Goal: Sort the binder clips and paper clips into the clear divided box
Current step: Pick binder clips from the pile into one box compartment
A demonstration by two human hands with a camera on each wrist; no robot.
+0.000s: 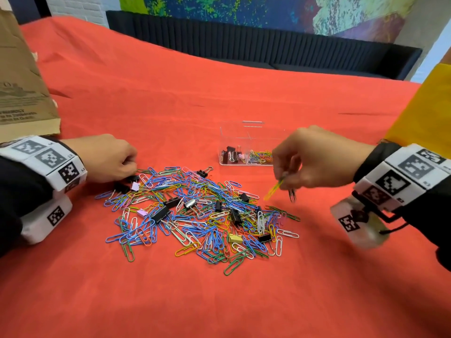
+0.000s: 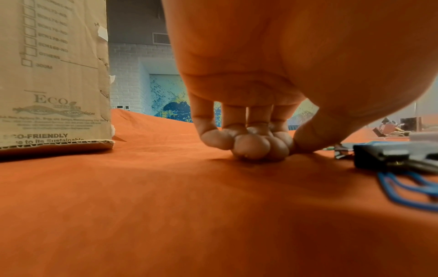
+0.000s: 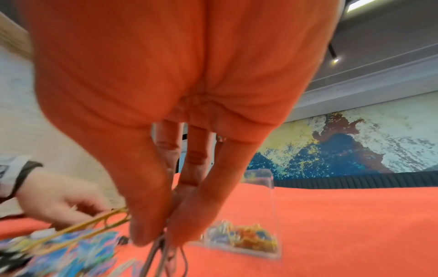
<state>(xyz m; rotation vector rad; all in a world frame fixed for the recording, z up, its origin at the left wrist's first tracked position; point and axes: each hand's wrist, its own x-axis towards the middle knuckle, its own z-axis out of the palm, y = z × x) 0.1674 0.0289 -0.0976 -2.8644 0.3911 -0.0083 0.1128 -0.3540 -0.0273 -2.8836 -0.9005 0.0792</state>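
Observation:
A heap of coloured paper clips [image 1: 200, 215] mixed with black, lilac and yellow binder clips covers the middle of the red cloth. Behind it stands the clear divided box [image 1: 246, 142]; its left cell holds binder clips [image 1: 230, 153], its right cell paper clips [image 1: 260, 156]. My right hand [image 1: 284, 184] hovers beside the box, pinching a yellow paper clip [image 1: 274, 190] and a few darker ones [image 1: 291, 195]; its wrist view shows them [image 3: 163, 253] dangling below the fingertips. My left hand [image 1: 130, 167] rests curled at the heap's left edge, fingertips [image 2: 251, 146] on the cloth beside a black binder clip [image 1: 133, 178], nothing seen in it.
A tall cardboard box [image 1: 22, 93] stands at the left, close to my left wrist. A yellow object [image 1: 424, 113] rises at the right edge. Red cloth [image 1: 219, 301] lies bare in front of the heap and behind the box. A dark sofa [image 1: 244, 42] lines the far side.

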